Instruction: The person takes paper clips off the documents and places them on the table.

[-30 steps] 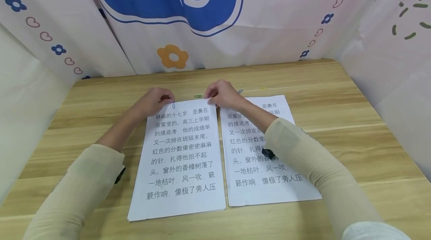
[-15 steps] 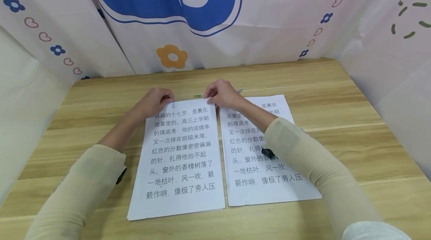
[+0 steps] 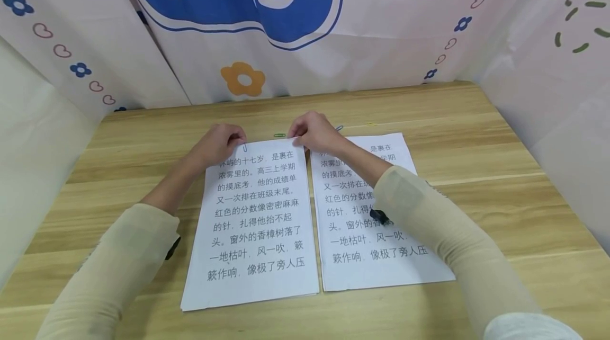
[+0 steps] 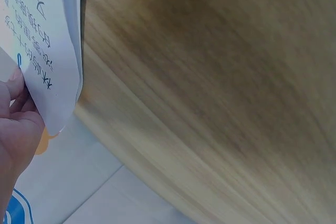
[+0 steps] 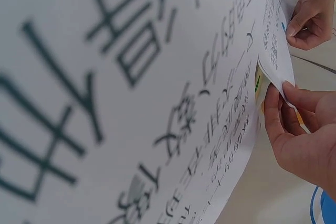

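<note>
Two stacks of printed paper lie side by side in the head view. My left hand (image 3: pixel 220 143) is at the top edge of the left stack (image 3: pixel 259 223), thumb and fingers pinching a blue paper clip (image 3: pixel 245 147) that overlaps the sheets there. My right hand (image 3: pixel 315 131) pinches the same stack's top right corner, thumb in front and fingers behind, as the right wrist view shows. That corner bends up a little in the right wrist view. The right forearm crosses over the right stack (image 3: pixel 381 271) and hides part of its text.
Behind the stacks lie a green paper clip (image 3: pixel 279 135), another blue clip (image 3: pixel 339 128) partly behind the right hand, and a yellow clip (image 3: pixel 371 124). The wooden table (image 3: pixel 500 197) ends at a printed cloth backdrop (image 3: pixel 381 54).
Both hands keep their hold at the top edge. The left stack's top edge and the blue clip shift very slightly; otherwise little differs.
</note>
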A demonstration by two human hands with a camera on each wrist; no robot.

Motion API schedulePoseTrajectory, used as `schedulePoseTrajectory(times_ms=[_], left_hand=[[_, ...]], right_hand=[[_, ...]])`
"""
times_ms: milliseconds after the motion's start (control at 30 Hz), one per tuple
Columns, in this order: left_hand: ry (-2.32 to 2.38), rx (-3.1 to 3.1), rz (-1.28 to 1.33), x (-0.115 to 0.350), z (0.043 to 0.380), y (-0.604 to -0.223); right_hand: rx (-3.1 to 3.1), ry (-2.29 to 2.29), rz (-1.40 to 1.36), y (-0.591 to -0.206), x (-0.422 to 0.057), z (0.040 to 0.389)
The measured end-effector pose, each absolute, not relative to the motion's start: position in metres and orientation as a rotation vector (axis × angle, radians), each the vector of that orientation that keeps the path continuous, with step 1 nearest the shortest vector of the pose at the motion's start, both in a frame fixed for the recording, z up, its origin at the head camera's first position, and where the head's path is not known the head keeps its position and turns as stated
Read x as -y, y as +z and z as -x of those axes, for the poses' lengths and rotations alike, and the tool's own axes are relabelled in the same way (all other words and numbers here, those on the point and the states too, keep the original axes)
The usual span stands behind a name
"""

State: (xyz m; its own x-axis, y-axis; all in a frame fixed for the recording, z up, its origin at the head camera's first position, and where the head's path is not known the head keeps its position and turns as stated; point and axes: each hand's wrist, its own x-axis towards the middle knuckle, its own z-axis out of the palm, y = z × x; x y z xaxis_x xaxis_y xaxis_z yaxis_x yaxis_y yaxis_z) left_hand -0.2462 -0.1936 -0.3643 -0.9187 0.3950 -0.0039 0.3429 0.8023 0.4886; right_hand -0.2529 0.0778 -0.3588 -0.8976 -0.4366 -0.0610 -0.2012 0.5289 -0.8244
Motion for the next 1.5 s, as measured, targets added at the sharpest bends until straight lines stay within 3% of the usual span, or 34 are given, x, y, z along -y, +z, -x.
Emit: schedulePoseTrajectory(times_ms=[767, 1500], left_hand=[[0.537, -2.864, -0.796, 0.192, 0.250, -0.357], [0.553, -2.892, -0.728, 0.189, 0.248, -0.363]], right_hand=[[-2.517, -1.301, 0.557, -0.357, -0.078, 0.252], [-2.499, -1.325, 0.539, -0.357, -0.079, 0.252]])
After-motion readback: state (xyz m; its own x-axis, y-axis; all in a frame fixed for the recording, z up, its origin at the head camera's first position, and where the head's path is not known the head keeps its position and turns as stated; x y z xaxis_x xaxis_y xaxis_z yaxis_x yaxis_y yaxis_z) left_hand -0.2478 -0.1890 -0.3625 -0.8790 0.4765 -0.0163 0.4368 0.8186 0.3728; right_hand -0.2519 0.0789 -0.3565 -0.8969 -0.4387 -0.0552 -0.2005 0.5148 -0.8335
